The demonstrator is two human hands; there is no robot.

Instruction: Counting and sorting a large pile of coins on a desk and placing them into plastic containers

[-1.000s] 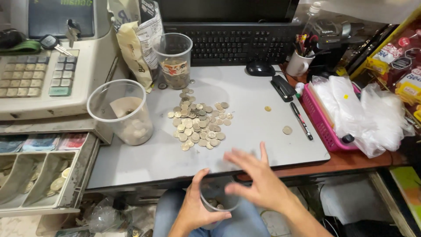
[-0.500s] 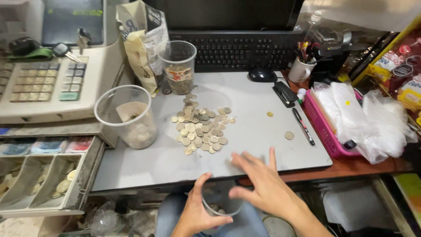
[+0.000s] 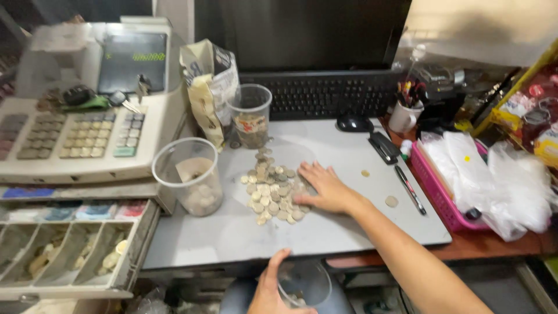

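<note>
Where it hovered before, right hand (image 3: pixel 325 189) now flat, fingers spread, on coins (image 3: pixel 270 195); left hand (image 3: pixel 273 288) gripping cup (image 3: pixel 305 284).

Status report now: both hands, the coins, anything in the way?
Right hand flat on coin pile. Left hand holding clear cup below desk edge. Nothing between them.

A crumpled snack bag (image 3: pixel 208 87), cream and yellow with a dark top, stands upright on the bench (image 3: pixel 343 227) up and to the left of the right grip (image 3: pixel 326 189), touching a clear cup with a printed label band (image 3: pixel 250 125); the cash register's dark display screen (image 3: pixel 131 61) with faint green digits sits further left; a large black monitor (image 3: pixel 302 35) rises behind the keyboard, above that grip; red and yellow packets (image 3: pixel 537 116) are stacked far right; white plastic bags (image 3: pixel 494 174) fill a pink basket (image 3: pixel 433 189) to the right.
</note>
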